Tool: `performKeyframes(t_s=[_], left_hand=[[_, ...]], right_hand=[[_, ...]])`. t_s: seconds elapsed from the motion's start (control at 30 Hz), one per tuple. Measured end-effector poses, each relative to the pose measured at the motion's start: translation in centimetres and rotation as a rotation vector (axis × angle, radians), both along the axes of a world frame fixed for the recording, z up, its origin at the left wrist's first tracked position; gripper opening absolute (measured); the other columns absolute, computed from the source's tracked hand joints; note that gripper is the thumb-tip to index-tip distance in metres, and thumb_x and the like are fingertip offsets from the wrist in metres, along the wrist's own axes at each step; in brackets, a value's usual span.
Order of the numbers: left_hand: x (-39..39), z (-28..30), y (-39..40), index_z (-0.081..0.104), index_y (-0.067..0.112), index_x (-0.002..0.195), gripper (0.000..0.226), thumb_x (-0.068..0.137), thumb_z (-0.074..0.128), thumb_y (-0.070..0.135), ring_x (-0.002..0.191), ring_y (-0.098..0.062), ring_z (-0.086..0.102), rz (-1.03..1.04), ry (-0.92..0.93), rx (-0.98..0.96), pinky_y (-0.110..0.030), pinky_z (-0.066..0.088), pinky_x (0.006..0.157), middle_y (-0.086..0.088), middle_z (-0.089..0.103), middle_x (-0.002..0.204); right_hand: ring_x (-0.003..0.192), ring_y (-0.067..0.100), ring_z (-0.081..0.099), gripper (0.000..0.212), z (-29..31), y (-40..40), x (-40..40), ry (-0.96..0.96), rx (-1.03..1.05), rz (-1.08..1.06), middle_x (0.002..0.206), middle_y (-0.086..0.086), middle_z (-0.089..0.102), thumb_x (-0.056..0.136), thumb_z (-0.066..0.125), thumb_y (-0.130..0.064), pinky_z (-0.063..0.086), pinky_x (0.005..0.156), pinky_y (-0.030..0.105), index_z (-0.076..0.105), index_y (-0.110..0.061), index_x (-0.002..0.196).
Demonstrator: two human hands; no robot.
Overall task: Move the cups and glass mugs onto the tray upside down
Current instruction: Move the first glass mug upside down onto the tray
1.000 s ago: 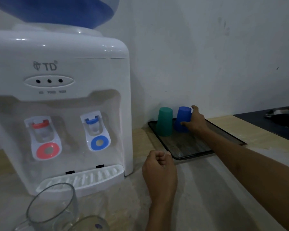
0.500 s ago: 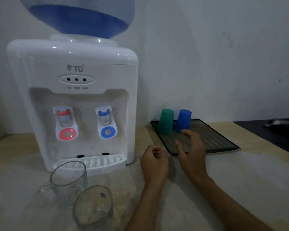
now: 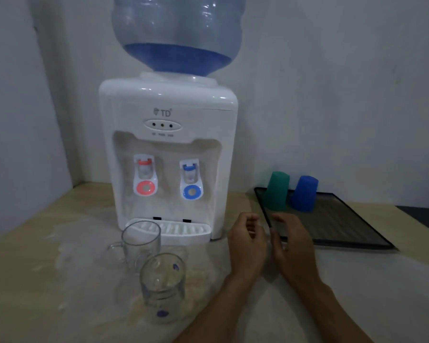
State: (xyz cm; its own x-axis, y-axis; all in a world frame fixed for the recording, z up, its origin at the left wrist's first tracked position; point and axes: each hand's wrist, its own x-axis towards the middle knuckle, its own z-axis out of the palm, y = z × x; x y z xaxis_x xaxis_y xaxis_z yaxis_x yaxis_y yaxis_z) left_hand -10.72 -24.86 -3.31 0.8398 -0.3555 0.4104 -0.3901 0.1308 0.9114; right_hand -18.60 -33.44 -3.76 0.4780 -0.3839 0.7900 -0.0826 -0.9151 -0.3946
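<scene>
The left hand point(image 3: 248, 246) is seen loosely curled and empty above the counter point(image 3: 47, 280); the right hand point(image 3: 291, 243), just beside it, is open with nothing held, over the near corner of the tray point(image 3: 344, 233). A green cup point(image 3: 278, 190) and a blue cup point(image 3: 304, 193) are found upside down on the tray's far end. Two glass mugs point(image 3: 141, 241) point(image 3: 162, 284) are standing upright before the water dispenser point(image 3: 169, 154).
</scene>
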Motion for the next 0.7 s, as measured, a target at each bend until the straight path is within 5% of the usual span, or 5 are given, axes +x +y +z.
performKeyframes(t_s=[0.23,0.53,0.7], left_hand=[[-1.6,1.0,2.2,0.064,0.021,0.108,0.012,0.096,0.061,0.021,0.094,-0.005,0.06,0.041,-0.348,0.075,-0.02,0.054,0.085,0.008,0.064,0.1],[-3.5,5.3,8.2,0.061,0.022,0.112,0.022,0.093,0.063,0.032,0.095,-0.001,0.057,0.12,-0.691,0.111,-0.013,0.048,0.088,0.004,0.066,0.104],[-3.3,6.7,15.3,0.06,0.028,0.116,0.03,0.09,0.064,0.042,0.095,0.002,0.058,0.281,-0.717,0.206,-0.018,0.051,0.086,0.01,0.068,0.108]], right_hand=[[0.1,0.022,0.065,0.033,0.5,0.3,-0.5,0.026,0.017,0.091,0.114,0.014,0.068,0.089,0.071,0.0,0.049,0.088,0.033,0.063,-0.003,0.121],[0.1,0.028,0.065,0.032,0.6,0.9,-0.6,0.079,-0.015,0.187,0.113,0.015,0.067,0.088,0.074,-0.002,0.056,0.087,0.048,0.065,-0.001,0.119],[0.1,0.02,0.062,0.031,0.9,1.4,-0.8,0.027,-0.006,0.202,0.113,0.01,0.066,0.091,0.069,-0.003,0.055,0.089,0.039,0.064,-0.005,0.122]])
